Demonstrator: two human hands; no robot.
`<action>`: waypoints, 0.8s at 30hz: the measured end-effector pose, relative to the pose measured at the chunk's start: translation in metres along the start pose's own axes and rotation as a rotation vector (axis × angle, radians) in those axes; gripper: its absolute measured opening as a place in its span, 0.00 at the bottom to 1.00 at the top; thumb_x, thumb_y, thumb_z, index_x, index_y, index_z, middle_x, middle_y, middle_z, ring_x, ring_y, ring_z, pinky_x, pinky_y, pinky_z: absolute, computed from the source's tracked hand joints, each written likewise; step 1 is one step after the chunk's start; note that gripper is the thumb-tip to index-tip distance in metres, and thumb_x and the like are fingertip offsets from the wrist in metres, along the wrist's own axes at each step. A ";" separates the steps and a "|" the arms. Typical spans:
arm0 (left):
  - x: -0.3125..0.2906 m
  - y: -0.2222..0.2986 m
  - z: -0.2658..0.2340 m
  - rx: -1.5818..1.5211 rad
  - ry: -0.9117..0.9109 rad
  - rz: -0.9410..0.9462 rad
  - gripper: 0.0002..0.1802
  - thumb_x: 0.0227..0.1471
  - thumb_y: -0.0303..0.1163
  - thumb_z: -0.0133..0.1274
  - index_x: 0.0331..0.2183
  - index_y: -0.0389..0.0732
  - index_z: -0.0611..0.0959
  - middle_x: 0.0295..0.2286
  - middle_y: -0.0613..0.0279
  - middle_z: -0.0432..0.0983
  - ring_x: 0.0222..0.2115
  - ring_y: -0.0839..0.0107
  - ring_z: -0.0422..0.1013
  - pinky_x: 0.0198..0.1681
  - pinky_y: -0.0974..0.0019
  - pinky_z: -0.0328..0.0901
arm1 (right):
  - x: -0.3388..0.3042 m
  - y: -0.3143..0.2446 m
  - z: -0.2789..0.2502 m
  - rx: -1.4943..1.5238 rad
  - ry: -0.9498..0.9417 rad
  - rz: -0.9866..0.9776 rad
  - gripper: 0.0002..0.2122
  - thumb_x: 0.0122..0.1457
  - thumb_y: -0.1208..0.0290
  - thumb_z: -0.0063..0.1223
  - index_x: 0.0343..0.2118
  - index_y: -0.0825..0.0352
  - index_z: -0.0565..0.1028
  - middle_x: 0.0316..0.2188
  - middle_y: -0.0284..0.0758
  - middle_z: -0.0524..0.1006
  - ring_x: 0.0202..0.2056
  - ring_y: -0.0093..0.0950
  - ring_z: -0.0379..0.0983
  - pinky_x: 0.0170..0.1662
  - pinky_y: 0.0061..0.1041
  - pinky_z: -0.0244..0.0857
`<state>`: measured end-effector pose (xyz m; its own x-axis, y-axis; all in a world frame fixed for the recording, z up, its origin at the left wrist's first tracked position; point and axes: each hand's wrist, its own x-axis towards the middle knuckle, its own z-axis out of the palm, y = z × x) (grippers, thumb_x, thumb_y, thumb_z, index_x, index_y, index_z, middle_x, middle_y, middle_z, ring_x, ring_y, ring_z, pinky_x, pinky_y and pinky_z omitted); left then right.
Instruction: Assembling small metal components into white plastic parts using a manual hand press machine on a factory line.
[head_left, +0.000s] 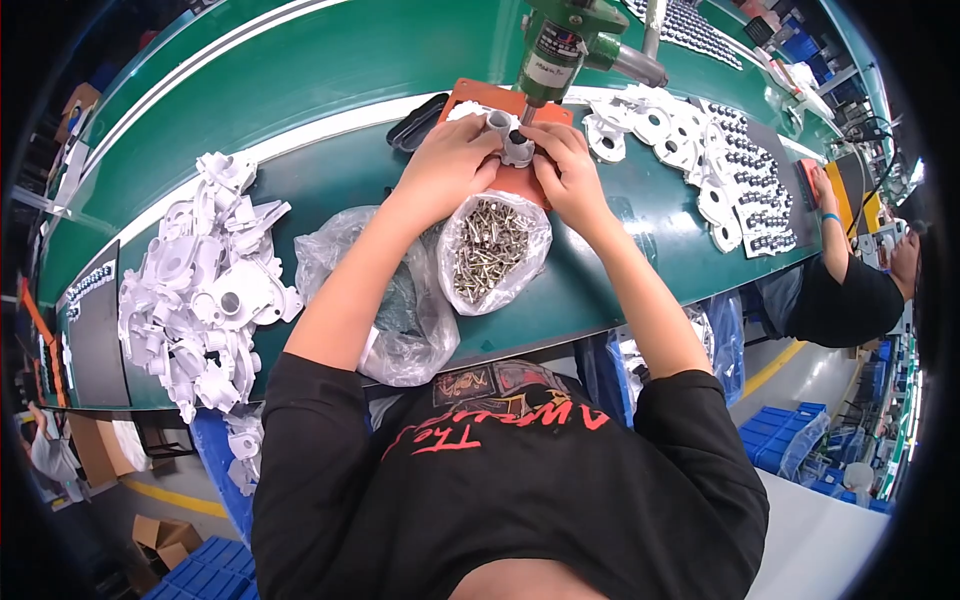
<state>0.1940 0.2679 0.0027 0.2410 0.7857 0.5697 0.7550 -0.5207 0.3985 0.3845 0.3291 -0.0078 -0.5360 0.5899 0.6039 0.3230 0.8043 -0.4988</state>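
Under the green bench press (550, 60) sits a white plastic part (515, 155) with round tube-like sockets and a black piece in one of them. It rests on an orange base plate (520, 184). My left hand (450, 160) grips the part from the left, its fingertips close to the sockets. From the other side my right hand (566, 168) closes on it, fingers beside the press spindle (529, 112). The fingers partly hide the part. Just nearer than the plate, an open clear bag (490, 252) holds many small metal pins or screws.
White plastic parts lie heaped on the left (205, 290). A crumpled clear bag (400, 340) and a black tray (415, 122) flank my left arm. At right are white parts (655, 125) and rows of parts with black pieces (750, 180). Another person (845, 290) works far right.
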 end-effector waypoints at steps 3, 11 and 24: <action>-0.001 -0.003 0.003 0.054 -0.017 -0.018 0.12 0.43 0.31 0.51 0.34 0.40 0.76 0.33 0.57 0.70 0.38 0.58 0.68 0.43 0.57 0.61 | -0.004 -0.002 -0.001 -0.080 -0.049 -0.026 0.17 0.49 0.80 0.45 0.45 0.66 0.72 0.44 0.40 0.70 0.48 0.38 0.63 0.52 0.33 0.57; -0.003 -0.002 0.003 0.052 -0.005 -0.018 0.13 0.44 0.31 0.51 0.35 0.40 0.76 0.35 0.56 0.70 0.39 0.58 0.68 0.44 0.57 0.61 | -0.007 -0.008 -0.002 -0.063 -0.081 0.022 0.18 0.50 0.79 0.46 0.47 0.65 0.71 0.48 0.41 0.68 0.50 0.39 0.62 0.54 0.34 0.56; -0.006 -0.006 0.007 0.026 0.076 -0.004 0.10 0.44 0.31 0.51 0.31 0.38 0.76 0.32 0.56 0.69 0.36 0.54 0.67 0.41 0.56 0.61 | -0.007 -0.007 -0.009 0.122 -0.045 0.168 0.17 0.50 0.78 0.48 0.46 0.67 0.71 0.49 0.42 0.68 0.51 0.34 0.63 0.56 0.31 0.54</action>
<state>0.1924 0.2686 -0.0085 0.1915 0.7598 0.6213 0.7721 -0.5075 0.3826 0.3927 0.3202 -0.0028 -0.5181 0.7086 0.4790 0.3150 0.6788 -0.6634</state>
